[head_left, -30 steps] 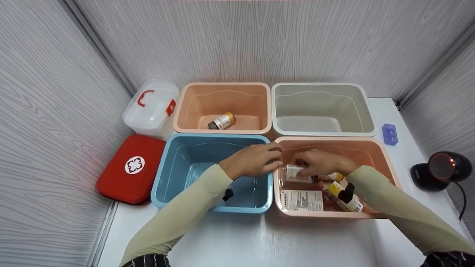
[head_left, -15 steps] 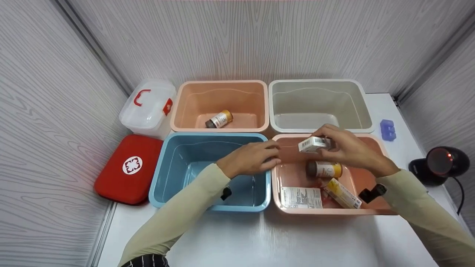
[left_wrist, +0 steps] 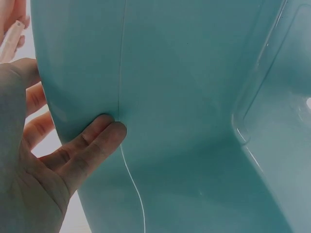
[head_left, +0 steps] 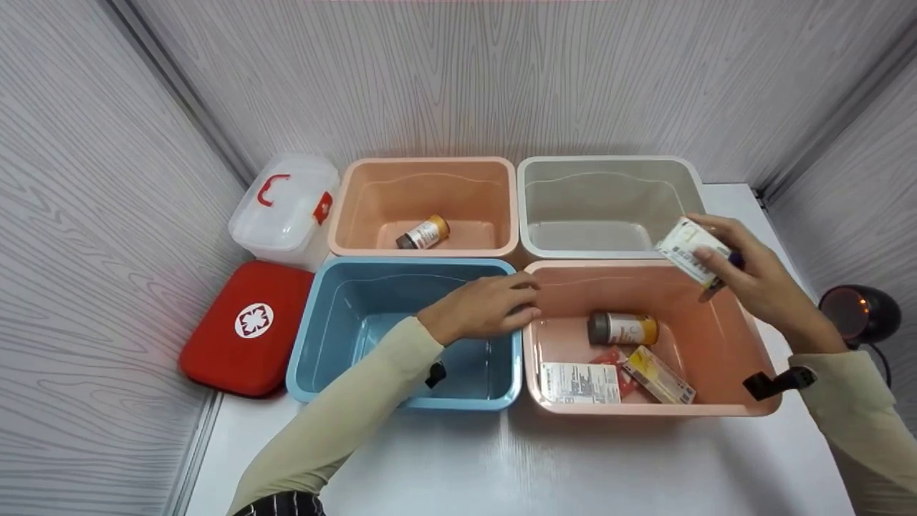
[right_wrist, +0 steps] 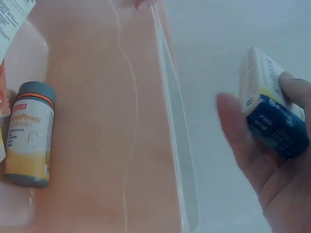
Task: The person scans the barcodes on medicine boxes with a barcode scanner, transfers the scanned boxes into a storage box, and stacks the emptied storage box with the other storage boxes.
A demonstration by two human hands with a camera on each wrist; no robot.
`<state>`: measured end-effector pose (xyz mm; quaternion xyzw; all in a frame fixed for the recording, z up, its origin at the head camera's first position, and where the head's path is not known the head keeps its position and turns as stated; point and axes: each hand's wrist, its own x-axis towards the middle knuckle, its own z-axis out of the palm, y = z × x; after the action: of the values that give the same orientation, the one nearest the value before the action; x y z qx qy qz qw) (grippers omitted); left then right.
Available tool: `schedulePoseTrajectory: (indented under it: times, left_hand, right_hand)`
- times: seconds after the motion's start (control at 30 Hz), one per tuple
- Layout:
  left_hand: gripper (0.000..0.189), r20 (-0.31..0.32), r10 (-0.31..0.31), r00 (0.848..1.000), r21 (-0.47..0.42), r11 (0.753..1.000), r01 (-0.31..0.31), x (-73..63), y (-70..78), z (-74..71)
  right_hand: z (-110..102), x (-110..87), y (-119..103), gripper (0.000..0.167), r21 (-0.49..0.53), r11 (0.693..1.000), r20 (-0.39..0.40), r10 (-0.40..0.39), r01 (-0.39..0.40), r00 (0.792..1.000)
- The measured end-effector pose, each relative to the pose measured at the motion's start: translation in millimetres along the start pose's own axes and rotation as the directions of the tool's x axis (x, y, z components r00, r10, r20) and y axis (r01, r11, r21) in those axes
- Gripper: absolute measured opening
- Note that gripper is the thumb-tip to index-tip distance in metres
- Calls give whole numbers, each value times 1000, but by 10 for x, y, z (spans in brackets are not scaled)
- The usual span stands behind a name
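Observation:
My right hand (head_left: 759, 272) holds a white medicine box (head_left: 689, 251) above the back right corner of the near peach bin (head_left: 723, 337). In the right wrist view the medicine box (right_wrist: 265, 82) shows a dark blue end, with thumb and fingers along its sides. My left hand (head_left: 483, 309) grips the right wall of the blue bin (head_left: 405, 403). The left wrist view shows two fingertips (left_wrist: 114, 126) on that wall's inside and other fingers beyond the rim. Inside the near peach bin lie a pill bottle (head_left: 623, 329), a yellow-and-white box (head_left: 659, 375), a flat white printed box (head_left: 579, 383) and something red partly covered.
Behind stand another peach bin (head_left: 462, 168) with a bottle (head_left: 424, 233) lying in it, and a grey bin (head_left: 609, 166). A red first-aid case (head_left: 243, 330) and a clear lidded box (head_left: 286, 215) are at left. A black scanner-like device (head_left: 860, 315) stands at right.
My right hand has lifted the medicine box out of the near peach bin and carried it up and to the right. The left hand has stayed in place.

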<state>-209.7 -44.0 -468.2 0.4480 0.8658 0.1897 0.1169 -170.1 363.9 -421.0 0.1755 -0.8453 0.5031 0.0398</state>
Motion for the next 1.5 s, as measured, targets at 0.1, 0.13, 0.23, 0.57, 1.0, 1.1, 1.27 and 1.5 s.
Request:
schedulePoseTrajectory:
  times: [0.1,0.13,0.23,0.57,1.0,1.1,1.27,1.5]
  left_hand:
    - [45,-18,25,1000,-2,1000,-25,-3,-13,10]
    - [44,-22,31,999,1,1000,-31,-2,-15,14]
    - [43,-32,38,999,-1,999,-38,-2,-14,22]
    - [45,-15,9,1000,-16,1000,-10,-14,-20,6]
    - [45,-8,8,1000,-8,1000,-8,-16,-12,-3]
    - [45,-10,3,1000,-5,1000,-3,-14,-10,9]
    - [46,-2,-5,1000,-3,1000,5,-10,-5,9]
    - [46,12,-17,1000,-6,1000,17,0,-6,2]
  right_hand:
    - [-165,-104,137,51,239,971,-102,42,-17,994]
    - [-215,-144,183,51,311,950,-125,53,-12,991]
    - [-353,-277,317,56,464,886,-145,76,0,987]
    - [-629,-680,773,60,530,844,-261,256,-83,931]
    - [-467,-1073,1313,45,743,664,-370,511,-83,776]
    - [-422,-1137,1391,42,826,562,-333,560,-53,758]
    - [-332,-1196,1494,45,879,475,-304,635,-49,710]
    - [-305,-1165,1488,47,873,483,-316,672,-72,670]
